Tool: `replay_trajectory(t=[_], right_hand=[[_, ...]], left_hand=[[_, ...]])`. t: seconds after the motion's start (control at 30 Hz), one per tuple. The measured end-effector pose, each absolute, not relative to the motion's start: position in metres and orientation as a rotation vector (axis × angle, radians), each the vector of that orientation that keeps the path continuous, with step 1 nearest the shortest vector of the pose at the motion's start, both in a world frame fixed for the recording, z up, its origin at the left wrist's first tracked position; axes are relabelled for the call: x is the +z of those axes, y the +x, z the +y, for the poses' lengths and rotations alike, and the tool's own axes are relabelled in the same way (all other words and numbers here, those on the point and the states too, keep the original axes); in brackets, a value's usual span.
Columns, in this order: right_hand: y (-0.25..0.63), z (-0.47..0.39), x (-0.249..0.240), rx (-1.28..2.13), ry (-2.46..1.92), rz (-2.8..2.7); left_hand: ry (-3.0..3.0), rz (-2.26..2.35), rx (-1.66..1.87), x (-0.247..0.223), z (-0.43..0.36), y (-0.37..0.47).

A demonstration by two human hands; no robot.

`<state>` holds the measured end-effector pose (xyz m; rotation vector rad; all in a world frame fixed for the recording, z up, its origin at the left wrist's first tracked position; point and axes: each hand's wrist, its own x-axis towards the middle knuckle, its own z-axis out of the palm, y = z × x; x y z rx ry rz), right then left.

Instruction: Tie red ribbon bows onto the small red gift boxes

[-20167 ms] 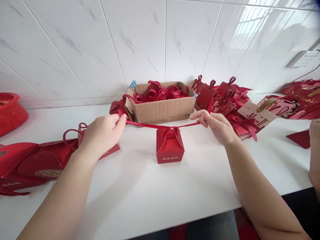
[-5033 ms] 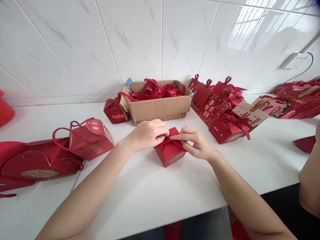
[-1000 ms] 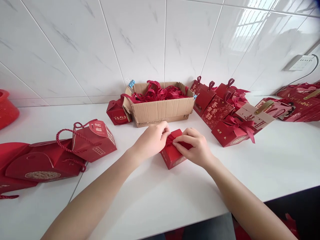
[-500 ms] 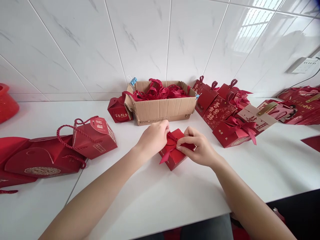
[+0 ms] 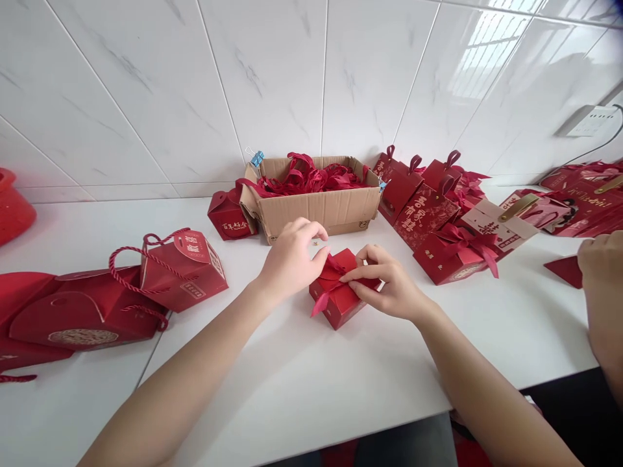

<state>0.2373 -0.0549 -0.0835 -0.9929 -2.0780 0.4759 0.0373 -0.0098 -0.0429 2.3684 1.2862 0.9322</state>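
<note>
A small red box (image 5: 343, 305) stands on the white table, with a red ribbon (image 5: 322, 301) across its top. My right hand (image 5: 384, 282) pinches the ribbon at the middle of the box top, thumb and fingers pressed together. Just to the left and behind the box, my left hand (image 5: 294, 259) is raised with thumb and forefinger apart, holding nothing. Part of the ribbon near the left thumb is hard to make out.
Behind the hands, a cardboard box (image 5: 318, 211) holds red ribbons. Red gift boxes (image 5: 185, 269) stand at left, and a bowed box (image 5: 452, 256) with others at right. Another person's hand (image 5: 603, 272) is at the right edge, by a red piece (image 5: 567, 269).
My left hand has let go of the ribbon and drawn back up and left, its fingers opening. My right hand stays at the bow. Another person's hand has appeared at the right edge.
</note>
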Motion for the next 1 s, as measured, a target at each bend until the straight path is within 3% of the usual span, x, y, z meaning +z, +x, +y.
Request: replay_trajectory(t=[0.63,0.83,1.0], right_hand=[[0.245,-0.047,-0.078,1.051,-1.014,-1.402],[0.242,-0.045,-0.078,1.023,-1.099,-1.291],[0.241,-0.043,-0.083,0.571,-1.130,-1.494]], left_hand=[[2.273,1.168,0.850,-0.066,-0.023,0.063],[2.299,1.082,0.749,-0.063,-0.022,0.060],[2.277,1.037,0.692,-0.063,-0.020,0.059]])
